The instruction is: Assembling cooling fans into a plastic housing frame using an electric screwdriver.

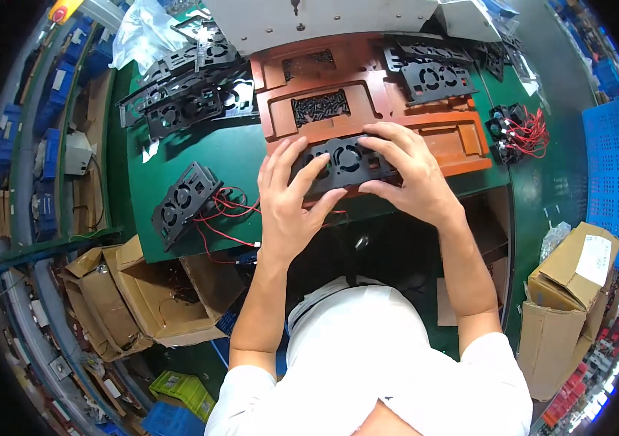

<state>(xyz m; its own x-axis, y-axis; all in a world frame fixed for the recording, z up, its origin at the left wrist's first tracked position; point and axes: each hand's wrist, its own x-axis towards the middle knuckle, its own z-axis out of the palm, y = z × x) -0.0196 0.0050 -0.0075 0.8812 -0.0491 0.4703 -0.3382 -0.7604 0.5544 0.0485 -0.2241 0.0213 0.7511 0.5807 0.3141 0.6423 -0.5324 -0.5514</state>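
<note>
A black fan bracket plate (346, 158) with round fan openings lies at the front edge of the orange-brown fixture (389, 102). My left hand (288, 189) grips its left end, fingers over the top and thumb along the near side. At the right end my right hand (415, 174) holds it the same way, with its thumb on the near edge. Behind the plate, a recess in the fixture is filled with small black screws (321, 107). To the left rests another black bracket (182, 203), with red wires (231, 207) trailing from it toward my left hand.
Black brackets (186, 94) are stacked at the back left, and more brackets (437, 76) lie at the back right. Small fans with red wires (520, 134) sit right of the fixture. A white machine panel (331, 22) stands behind. Cardboard boxes (171, 291) are below the green table's left side.
</note>
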